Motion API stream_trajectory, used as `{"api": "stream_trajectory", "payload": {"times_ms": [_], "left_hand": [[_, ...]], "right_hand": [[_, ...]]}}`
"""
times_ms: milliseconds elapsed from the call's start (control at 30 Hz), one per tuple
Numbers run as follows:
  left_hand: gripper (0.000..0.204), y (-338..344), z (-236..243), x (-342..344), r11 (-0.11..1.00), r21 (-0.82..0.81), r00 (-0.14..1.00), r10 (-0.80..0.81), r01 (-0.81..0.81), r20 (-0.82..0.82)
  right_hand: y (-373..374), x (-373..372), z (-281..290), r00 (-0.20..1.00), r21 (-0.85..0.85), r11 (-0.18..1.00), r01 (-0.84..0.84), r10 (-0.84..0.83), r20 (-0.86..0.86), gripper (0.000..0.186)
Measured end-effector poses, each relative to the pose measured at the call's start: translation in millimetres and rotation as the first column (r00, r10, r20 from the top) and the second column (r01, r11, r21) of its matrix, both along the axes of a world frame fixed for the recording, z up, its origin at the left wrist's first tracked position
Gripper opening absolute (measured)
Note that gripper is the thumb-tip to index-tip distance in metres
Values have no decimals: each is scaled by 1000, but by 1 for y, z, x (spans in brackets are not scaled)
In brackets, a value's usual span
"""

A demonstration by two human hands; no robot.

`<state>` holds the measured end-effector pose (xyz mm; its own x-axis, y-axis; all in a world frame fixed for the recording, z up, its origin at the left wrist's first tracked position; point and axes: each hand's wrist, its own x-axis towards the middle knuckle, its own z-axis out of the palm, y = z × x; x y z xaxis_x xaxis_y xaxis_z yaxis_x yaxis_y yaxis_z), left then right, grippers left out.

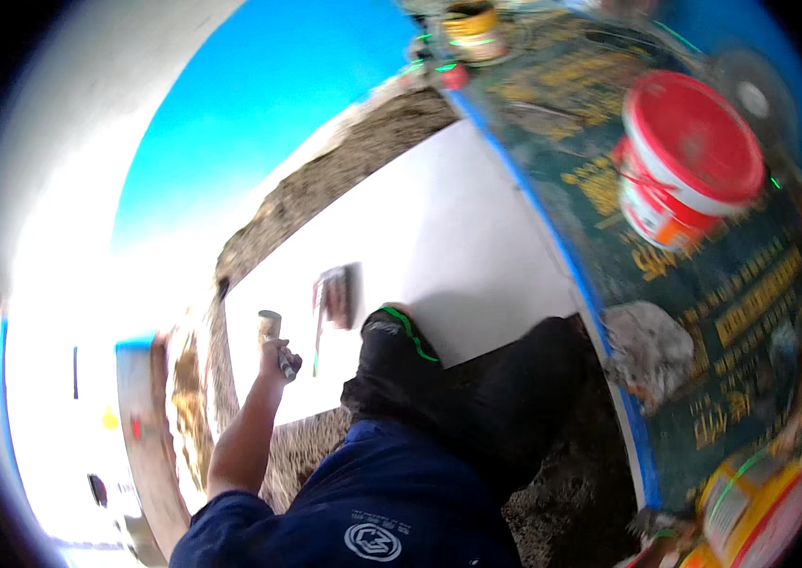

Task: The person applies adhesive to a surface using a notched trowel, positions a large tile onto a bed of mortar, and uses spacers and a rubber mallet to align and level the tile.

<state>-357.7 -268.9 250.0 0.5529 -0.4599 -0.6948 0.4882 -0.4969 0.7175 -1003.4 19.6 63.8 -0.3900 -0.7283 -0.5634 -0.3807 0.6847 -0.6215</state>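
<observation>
My left hand is closed around the handle of a mallet, its pale cylindrical head pointing up and away from me. Beneath the mallet lies a large white slab, which looks like a tile, on a rough bed of grey-brown mortar. A blurred dark and reddish block-like object rests on the slab just right of my left hand; its kind is not clear. My dark-trousered leg reaches over the slab's near edge. No right hand can be made out.
Right of the slab, a dark green printed sheet with a blue edge covers the floor. On it stand a red-lidded white bucket, a crumpled plastic bag, a yellow bucket and a yellow-banded can. Green light lines cross several surfaces.
</observation>
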Motion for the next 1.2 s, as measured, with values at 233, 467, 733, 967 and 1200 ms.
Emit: {"api": "stream_trajectory", "payload": {"times_ms": [233,467,733,967,1200], "left_hand": [[23,220,1,129,923,176,937,323,-343,130],[8,302,-18,107,884,162,897,420,-438,135],[13,352,-29,134,845,296,855,304,-446,420],[31,349,-76,224,701,702,764,-382,-126,519],[30,223,-183,345,822,567,685,-381,-57,621]], "right_hand": [[-77,100,-41,798,-65,841,-538,532,285,55],[-155,130,-26,653,-12,688,-726,695,301,52],[-168,50,21,680,216,645,-733,692,241,50],[-216,24,146,751,494,610,-619,644,146,41],[-346,90,186,379,394,515,-761,846,-375,45]]}}
